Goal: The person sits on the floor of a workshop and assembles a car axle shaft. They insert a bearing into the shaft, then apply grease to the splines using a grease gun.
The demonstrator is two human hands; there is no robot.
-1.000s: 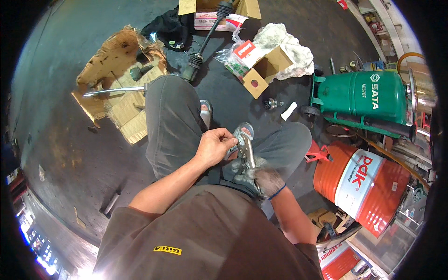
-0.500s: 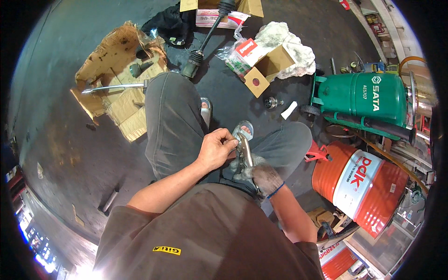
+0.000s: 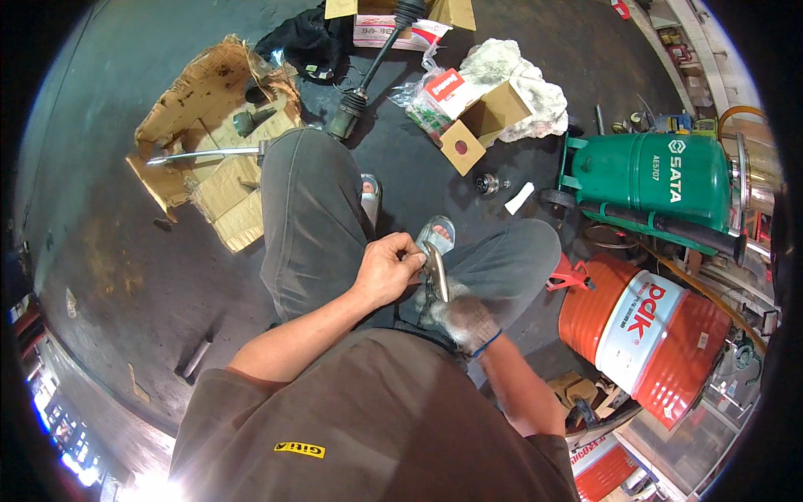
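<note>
head view: a person in a dark brown shirt [image 3: 376, 410] and grey trousers [image 3: 303, 209] has both knees bent, with a narrow silver metal hand tool [image 3: 436, 274] between the thighs, slightly right of the middle. the right hand [image 3: 465, 325], in a grey knit glove [image 3: 475, 319] with a blue cuff edge, is clamped around the tool's near part. the bare left hand [image 3: 386, 270] is at its far end, fingers curled, thumb and forefinger close together; whether they pinch something cannot be told.

on the left, a long silver metal bar [image 3: 205, 155] lies across a torn brown cardboard box [image 3: 230, 222], near a dark green tapered metal part [image 3: 245, 124]. in the far middle, a black axle shaft with ribbed rubber boots [image 3: 377, 70] slants beside a crumpled black cloth [image 3: 309, 38]. to its right, an open brown cardboard carton [image 3: 508, 107] is against a crumpled white cloth [image 3: 548, 109]; nearer, a round dark metal part [image 3: 486, 184] lies near a white strip [image 3: 519, 198]. on the far right is a green cylindrical tank [image 3: 619, 171] with black wheels [image 3: 556, 199]; nearer on the right, a ribbed red drum with a white band [image 3: 640, 335] is beside a small red metal stand [image 3: 571, 274].
</note>
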